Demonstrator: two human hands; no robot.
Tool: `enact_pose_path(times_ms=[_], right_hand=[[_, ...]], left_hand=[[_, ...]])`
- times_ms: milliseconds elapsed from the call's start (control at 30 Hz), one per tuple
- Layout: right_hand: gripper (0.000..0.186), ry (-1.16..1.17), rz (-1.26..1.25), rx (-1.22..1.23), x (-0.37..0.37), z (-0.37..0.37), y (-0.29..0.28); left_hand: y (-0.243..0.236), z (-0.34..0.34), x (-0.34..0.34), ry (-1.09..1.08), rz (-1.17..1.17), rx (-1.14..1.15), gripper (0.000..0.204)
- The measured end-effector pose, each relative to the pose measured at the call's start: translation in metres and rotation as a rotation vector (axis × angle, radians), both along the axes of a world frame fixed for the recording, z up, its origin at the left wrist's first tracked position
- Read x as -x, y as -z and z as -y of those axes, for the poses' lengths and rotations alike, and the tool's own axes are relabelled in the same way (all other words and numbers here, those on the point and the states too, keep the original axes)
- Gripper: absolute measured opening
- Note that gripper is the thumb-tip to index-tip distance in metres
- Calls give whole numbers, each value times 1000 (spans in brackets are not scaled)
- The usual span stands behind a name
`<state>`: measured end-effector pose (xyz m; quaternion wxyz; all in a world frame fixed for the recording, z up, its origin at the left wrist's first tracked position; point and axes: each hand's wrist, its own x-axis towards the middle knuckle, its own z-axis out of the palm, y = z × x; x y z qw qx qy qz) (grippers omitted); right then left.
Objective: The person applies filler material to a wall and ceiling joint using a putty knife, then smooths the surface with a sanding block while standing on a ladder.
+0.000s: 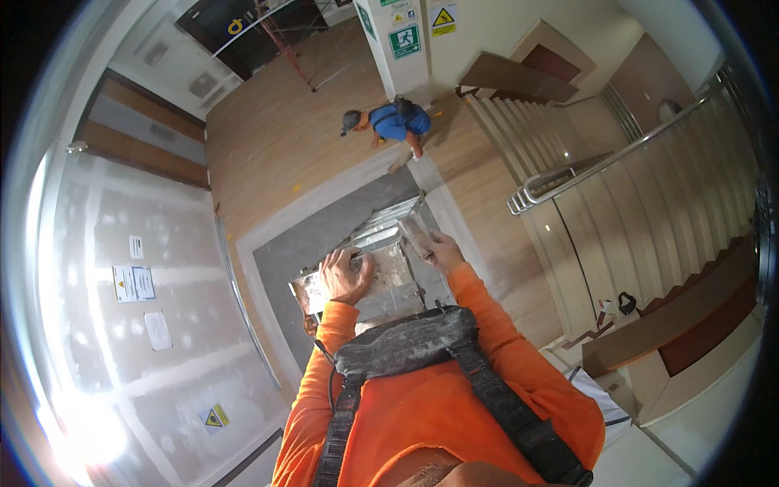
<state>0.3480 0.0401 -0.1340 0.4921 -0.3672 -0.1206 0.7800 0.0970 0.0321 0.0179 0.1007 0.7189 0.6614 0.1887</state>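
Note:
My left hand [345, 277] lies on the dusty, paint-stained top platform [392, 268] of a metal stepladder, its fingers spread and nothing visible in it. My right hand [444, 251] is closed round a flat, pale, rectangular hand tool [415, 234]; its exact kind cannot be made out. The tool is at the right far corner of the platform, and I cannot tell whether they touch. Ladder rungs [378, 234] show beyond the platform, well above the grey floor. Dark harness straps [519, 410] and a dusty grey pouch [406, 341] cross my orange top.
A co-worker in blue [398, 122] bends over the floor ahead. On the left stands a patched plasterboard wall [154, 211] with posted sheets. To the right, stairs [633, 219] run beside a metal handrail [600, 166]. A grey floor patch [296, 252] surrounds the ladder.

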Motion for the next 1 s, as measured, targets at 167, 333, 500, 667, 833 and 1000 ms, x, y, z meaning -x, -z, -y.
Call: enact_pose_path(times_ms=[167,333,500,667,833,1000], right_hand=[[32,156,-90,87,17,5,30],[32,254,-352,41,-3,6,76],[30,235,-234,106,5,12,13],[32,63,260,134,2,8,26],[26,222,374,-180,-10,1,-92],[63,188,866,-455,-9,6,-99]], left_hand=[[-16,-29,-9,-153,143,395,55],[-19,-45,-12,-72,66,589,65],[1,-53,-2,-43,170,592,63],[2,-54,-2,9,556,475,53],[7,-50,-24,169,993,468,51],[-21,-54,-54,373,841,422,52]])
